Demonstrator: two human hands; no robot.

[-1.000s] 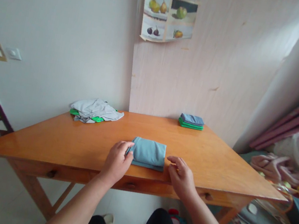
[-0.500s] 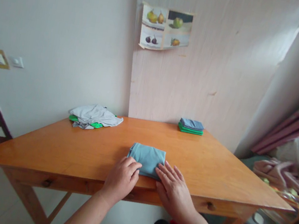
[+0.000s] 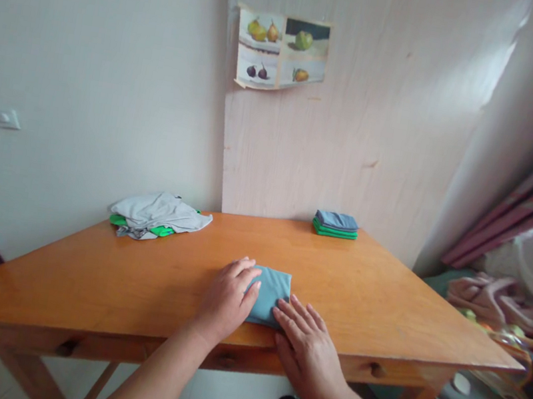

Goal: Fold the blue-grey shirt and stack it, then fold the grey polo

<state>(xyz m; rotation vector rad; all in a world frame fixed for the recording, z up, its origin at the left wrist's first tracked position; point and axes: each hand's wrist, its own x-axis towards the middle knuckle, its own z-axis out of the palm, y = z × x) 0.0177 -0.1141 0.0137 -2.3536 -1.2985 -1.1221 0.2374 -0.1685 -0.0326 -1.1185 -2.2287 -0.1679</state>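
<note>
A folded teal-blue piece of clothing [image 3: 270, 294] lies flat near the front edge of the table, in the middle of the head view. Over its left side rests my left hand [image 3: 228, 298], fingers bent slightly and thumb apart, covering that edge. My right hand [image 3: 307, 344] lies with straight fingers on its lower right corner. Both hands press on the cloth from above, and neither grips it. Whether it is a shirt or another garment cannot be made out.
On the wooden table [image 3: 130, 292], a loose heap of grey and green clothes [image 3: 160, 215] lies at the back left. A neat stack of folded blue and green clothes [image 3: 336, 225] sits at the back right. Behind stands a wall with a fruit print [image 3: 282, 50].
My left hand has moved up along the garment's left side and opened from a closer pinch to lie on it. My right hand stays at the right corner. The view has shifted slightly.
</note>
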